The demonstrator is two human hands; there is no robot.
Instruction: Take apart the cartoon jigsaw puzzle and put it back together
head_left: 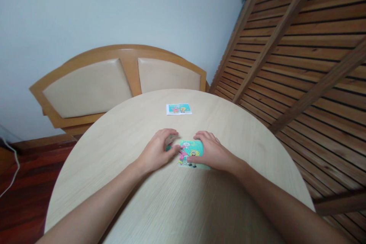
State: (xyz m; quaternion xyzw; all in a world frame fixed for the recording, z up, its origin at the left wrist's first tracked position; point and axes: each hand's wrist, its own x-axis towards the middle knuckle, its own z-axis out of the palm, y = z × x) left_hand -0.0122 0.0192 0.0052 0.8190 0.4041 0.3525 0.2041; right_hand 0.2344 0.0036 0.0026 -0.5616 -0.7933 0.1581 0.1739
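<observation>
A teal cartoon picture (187, 145), printed with pink and yellow figures, lies flat on the table in front of me. My left hand (160, 148) is at its left side, with thumb and fingers curled around a small printed piece (169, 143). The fingers partly hide that piece, so its full shape does not show. Over the right part of the picture rests my right hand (213, 150). Its thumb lies across the surface and its fingers are spread near the far edge, covering the picture's right side.
Farther back on the round pale wooden table (128, 122) lies a white-bordered cartoon card (179, 109). Behind the table stands a wooden headboard with cream panels (88, 87) against the wall. A slatted wooden frame (286, 65) leans at the right. A white cable (15, 171) hangs at the left.
</observation>
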